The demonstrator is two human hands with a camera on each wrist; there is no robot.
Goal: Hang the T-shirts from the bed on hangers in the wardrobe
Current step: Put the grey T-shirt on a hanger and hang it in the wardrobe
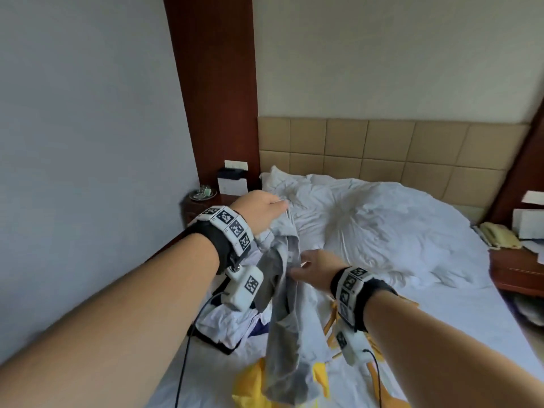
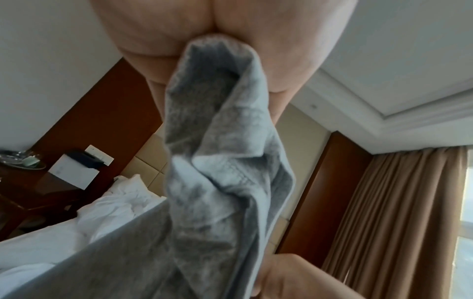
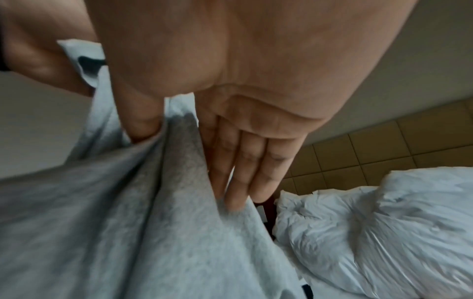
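Cloth is hanging limp: I am gripping the grey T-shirt (image 1: 282, 293) with my left hand (image 1: 259, 212), pinching it with my right hand (image 1: 313, 267); shoulder seams seem best.

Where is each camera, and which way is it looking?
Head: on the person's head, looking down at the bed; both forearms, left hand and right hand show.
Left wrist: under the left hand, looking up along the gripped grey T-shirt toward the curtain.
Right wrist: under the right hand, facing the duvet; thumb and fingers pinch the shirt.
All share the grey T-shirt.
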